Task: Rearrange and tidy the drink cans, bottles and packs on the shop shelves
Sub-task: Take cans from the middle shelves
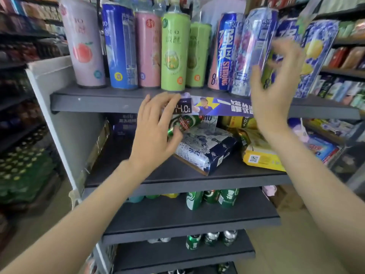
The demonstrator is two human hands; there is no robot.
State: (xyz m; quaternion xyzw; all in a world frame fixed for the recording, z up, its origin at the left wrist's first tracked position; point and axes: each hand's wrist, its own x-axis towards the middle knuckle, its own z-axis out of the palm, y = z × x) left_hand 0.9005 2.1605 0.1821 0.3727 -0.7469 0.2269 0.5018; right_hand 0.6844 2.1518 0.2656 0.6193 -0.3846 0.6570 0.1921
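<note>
Cans (173,52) on shelf (102,101) above packs (205,153)

Dark shelves (118,103) carry upright cans (173,52) and, seemingly, tilted packs (205,153).

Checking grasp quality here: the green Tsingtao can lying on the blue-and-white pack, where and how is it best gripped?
Around the green can's cylindrical middle, coming from the open shelf front. It lies on its side on the blue-and-white pack, close under the upper shelf. The left hand is already at its near end.

Top shelf (102,103): nine tall cans (173,52); two hands (156,133).
</note>
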